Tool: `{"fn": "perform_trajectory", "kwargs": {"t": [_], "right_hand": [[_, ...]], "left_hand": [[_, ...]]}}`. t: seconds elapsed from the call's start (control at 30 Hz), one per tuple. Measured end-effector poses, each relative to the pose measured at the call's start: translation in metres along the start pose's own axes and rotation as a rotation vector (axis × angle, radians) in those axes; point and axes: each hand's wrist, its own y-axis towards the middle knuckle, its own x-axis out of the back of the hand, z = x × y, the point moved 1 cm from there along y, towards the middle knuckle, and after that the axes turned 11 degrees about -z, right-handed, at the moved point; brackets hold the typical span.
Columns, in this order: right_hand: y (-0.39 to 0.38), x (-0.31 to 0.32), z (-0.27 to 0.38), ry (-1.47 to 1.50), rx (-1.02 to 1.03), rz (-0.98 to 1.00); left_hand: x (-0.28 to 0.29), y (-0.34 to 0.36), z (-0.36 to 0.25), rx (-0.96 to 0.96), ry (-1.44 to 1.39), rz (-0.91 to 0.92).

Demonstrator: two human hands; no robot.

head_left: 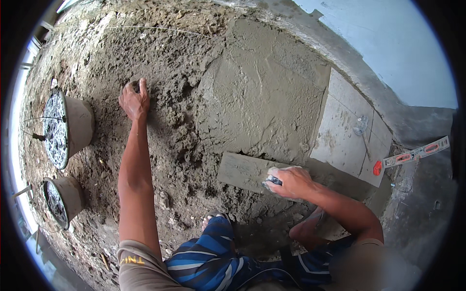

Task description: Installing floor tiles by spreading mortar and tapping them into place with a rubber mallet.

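Observation:
My right hand [290, 182] is closed around the dark handle of a flat rectangular float [242, 169]. The float's long grey blade lies low over the wet mortar, at the near edge of the smoothed patch [259, 92]. To the left, my left hand [134, 101] reaches out over rough, crumbly mortar [167, 102]. Its fingers are bent and the thumb stands apart from them, with a dark gap between. The fingertips are partly hidden, and whether they touch the ground is unclear.
Two buckets, a larger one [80, 123] and a smaller one [73, 194], stand at the left. Pale tiles [340, 128] border the mortar on the right, with a thin-handled tool [360, 126] on them. Beyond lie a spirit level [417, 153] and a pale blue wall [383, 43].

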Motion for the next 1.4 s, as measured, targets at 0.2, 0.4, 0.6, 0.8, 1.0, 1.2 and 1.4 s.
{"fn": "perform_trajectory", "kwargs": {"t": [0.2, 0.4, 0.6, 0.8, 1.0, 1.2, 1.4], "right_hand": [[-0.088, 0.003, -0.032, -0.356, -0.231, -0.011], [-0.004, -0.062, 0.047, -0.059, -0.090, 0.005], [0.043, -0.090, 0.089, 0.300, -0.109, -0.066], [0.091, -0.045, 0.066, 1.225, -0.411, 0.221], [0.073, -0.013, 0.089, 0.517, 0.234, -0.206], [0.119, 0.003, 0.083, -0.253, 0.283, -0.342], [0.176, 0.033, 0.028, -0.003, -0.063, -0.576]], "left_hand": [[-0.001, -0.003, 0.001, -0.023, 0.019, -0.034], [0.002, -0.007, 0.000, 0.000, -0.032, -0.033], [0.000, -0.002, 0.005, -0.018, -0.010, -0.041], [0.003, -0.003, 0.001, 0.002, -0.036, 0.013], [0.004, -0.004, 0.002, -0.014, -0.041, -0.032], [0.001, -0.003, 0.004, -0.004, -0.042, 0.004], [0.004, -0.004, 0.007, -0.017, -0.053, -0.004]]}}
